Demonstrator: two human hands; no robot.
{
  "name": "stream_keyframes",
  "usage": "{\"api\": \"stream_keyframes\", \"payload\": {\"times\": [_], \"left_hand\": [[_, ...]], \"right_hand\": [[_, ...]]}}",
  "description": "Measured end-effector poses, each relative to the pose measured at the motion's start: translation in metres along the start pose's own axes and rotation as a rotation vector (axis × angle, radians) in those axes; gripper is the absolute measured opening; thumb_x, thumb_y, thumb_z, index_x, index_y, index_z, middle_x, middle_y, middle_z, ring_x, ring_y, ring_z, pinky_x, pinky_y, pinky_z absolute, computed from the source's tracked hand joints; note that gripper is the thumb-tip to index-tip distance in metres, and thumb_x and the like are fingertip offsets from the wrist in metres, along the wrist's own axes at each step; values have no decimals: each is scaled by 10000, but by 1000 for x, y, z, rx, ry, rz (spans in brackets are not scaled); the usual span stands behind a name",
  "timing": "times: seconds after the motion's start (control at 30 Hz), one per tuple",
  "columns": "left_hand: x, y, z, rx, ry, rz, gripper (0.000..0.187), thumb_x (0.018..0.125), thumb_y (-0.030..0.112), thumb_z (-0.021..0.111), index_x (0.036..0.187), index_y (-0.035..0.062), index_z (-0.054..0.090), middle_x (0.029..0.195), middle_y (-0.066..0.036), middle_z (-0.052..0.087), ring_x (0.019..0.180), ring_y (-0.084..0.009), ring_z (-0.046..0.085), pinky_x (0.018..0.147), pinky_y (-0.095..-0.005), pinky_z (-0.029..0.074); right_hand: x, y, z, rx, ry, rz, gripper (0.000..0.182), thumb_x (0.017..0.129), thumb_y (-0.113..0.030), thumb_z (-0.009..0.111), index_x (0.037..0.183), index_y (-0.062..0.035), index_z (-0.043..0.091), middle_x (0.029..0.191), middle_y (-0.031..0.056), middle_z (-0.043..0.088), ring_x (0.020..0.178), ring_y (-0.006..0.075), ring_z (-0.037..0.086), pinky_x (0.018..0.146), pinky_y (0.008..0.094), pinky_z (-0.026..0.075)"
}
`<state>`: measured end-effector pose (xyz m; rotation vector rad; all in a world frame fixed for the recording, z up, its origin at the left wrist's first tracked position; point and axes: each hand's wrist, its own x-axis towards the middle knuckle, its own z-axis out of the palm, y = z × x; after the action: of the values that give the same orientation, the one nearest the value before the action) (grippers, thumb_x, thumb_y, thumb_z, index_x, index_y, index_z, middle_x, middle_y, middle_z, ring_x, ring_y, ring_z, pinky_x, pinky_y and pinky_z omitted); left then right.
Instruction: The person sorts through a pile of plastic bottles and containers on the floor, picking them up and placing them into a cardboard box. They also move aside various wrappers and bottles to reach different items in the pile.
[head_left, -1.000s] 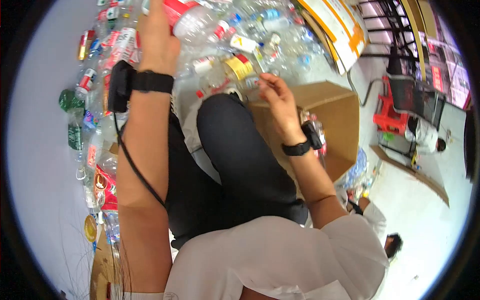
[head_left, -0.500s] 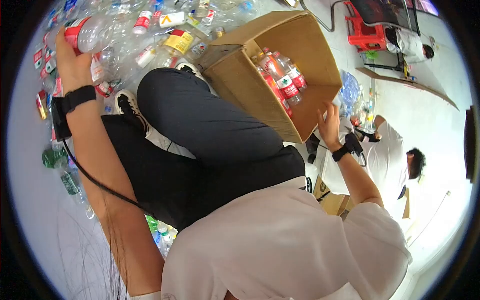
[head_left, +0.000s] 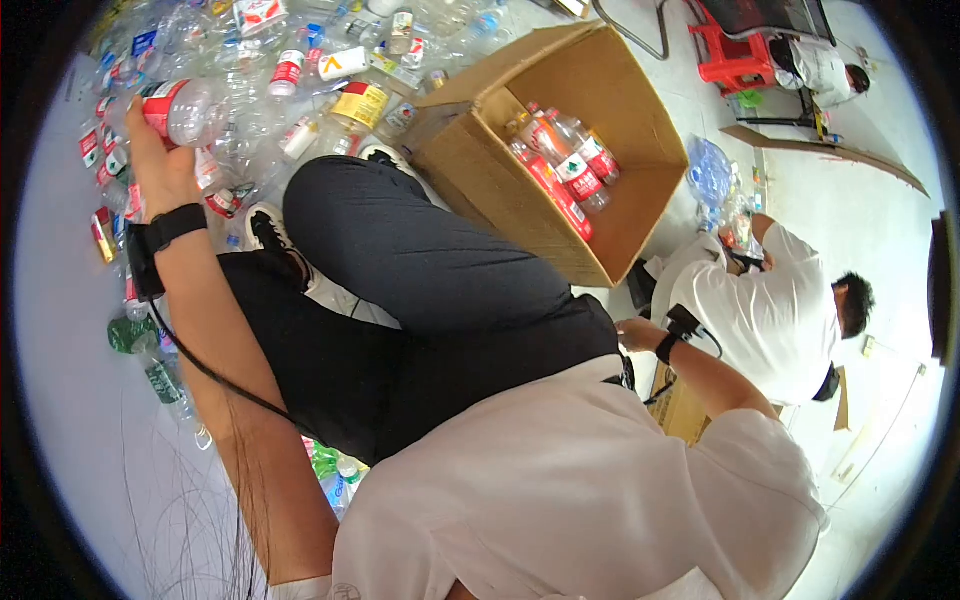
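Upper left of the frame: the left hand (head_left: 160, 165) is wrapped around a clear plastic bottle with a red label (head_left: 178, 107), above a floor heap of empty bottles (head_left: 300, 60). The right hand (head_left: 632, 333), at centre right by the hip, shows too little to tell its grip. Keeping that firm hold, the bottle could best travel over the knee to the open brown cardboard box (head_left: 640, 150) at upper centre.

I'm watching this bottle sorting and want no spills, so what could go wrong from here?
1. The left hand holds a red-labelled bottle far from the cardboard box, with the knee between them; a toss might miss.
2. Loose bottles crowd the floor around the shoe, so a foot could slip.
3. A person in white crouches beside the box and might get bumped.
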<state>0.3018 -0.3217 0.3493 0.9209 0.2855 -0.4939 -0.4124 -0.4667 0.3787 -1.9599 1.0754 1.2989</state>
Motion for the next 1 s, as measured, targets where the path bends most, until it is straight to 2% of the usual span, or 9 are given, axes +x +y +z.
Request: {"api": "stream_keyframes", "payload": {"times": [0.13, 0.27, 0.4, 0.47, 0.57, 0.73, 0.87, 0.93, 1.0], "left_hand": [[6, 0, -5, 0, -13, -8, 229, 846, 317, 568, 923, 101, 582, 881, -77, 643, 804, -235, 633, 759, -400, 517], [-1, 0, -1, -28, 21, 2, 241, 846, 322, 566, 926, 96, 582, 887, -73, 643, 802, -232, 635, 751, -394, 520], [-5, 5, -3, -57, -34, 17, 247, 849, 322, 567, 921, 87, 579, 858, -67, 643, 764, -218, 639, 725, -376, 526], [-2, 7, -5, -78, -37, 22, 238, 847, 316, 574, 913, 87, 577, 849, -68, 643, 744, -215, 638, 711, -371, 529], [-5, 8, -2, -104, -27, 43, 239, 843, 309, 584, 908, 80, 571, 851, -68, 641, 732, -214, 637, 701, -365, 532], [-5, 5, 0, -153, 6, 121, 268, 832, 284, 604, 955, 49, 565, 865, -77, 636, 724, -206, 637, 686, -345, 534], [-6, 4, 5, -163, 39, 124, 314, 819, 284, 616, 966, 14, 552, 859, -79, 628, 719, -195, 634, 655, -331, 534], [-1, 3, 3, -146, 56, 154, 315, 811, 274, 627, 960, 9, 547, 873, -86, 621, 730, -193, 632, 658, -338, 534], [-3, 2, 5, -192, 84, 134, 320, 807, 259, 633, 973, 1, 539, 892, -95, 613, 746, -193, 630, 658, -339, 534]], "right_hand": [[8, -61, -52, -297, 255, -74, 198, 804, -180, 503, 933, -107, 634, 852, 166, 641, 831, 340, 618, 706, 450, 496], [7, -136, -113, -342, 119, -245, 186, 808, -189, 514, 917, -95, 631, 843, 173, 639, 815, 345, 622, 683, 449, 498], [3, -187, -150, -170, 309, -285, 217, 864, -235, 512, 927, -57, 619, 820, 161, 648, 763, 346, 631, 644, 415, 498], [8, -206, -166, 744, 339, -174, 212, 905, -182, 488, 977, -22, 607, 856, 108, 651, 803, 288, 622, 708, 343, 486], [33, -227, -160, 698, 549, -520, 200, 914, -116, 478, 1023, 8, 591, 946, 75, 624, 912, 219, 572, 814, 290, 434], [45, -285, -199, 532, 584, -700, 212, 904, -103, 483, 1041, 16, 592, 1044, 107, 594, 1020, 197, 525, 902, 291, 380], [54, -340, -239, 558, 627, -759, 199, 876, -82, 493, 1010, 23, 597, 1061, 136, 592, 1012, 267, 546, 898, 319, 400], [66, -367, -254, 121, 807, -1005, 220, 841, -99, 534, 1012, 32, 576, 1099, 173, 572, 1024, 326, 539, 905, 354, 410], [76, -400, -263, 19, 876, -1053, 254, 810, -108, 562, 1024, 28, 559, 1109, 200, 554, 1035, 361, 521, 906, 382, 415]]}}
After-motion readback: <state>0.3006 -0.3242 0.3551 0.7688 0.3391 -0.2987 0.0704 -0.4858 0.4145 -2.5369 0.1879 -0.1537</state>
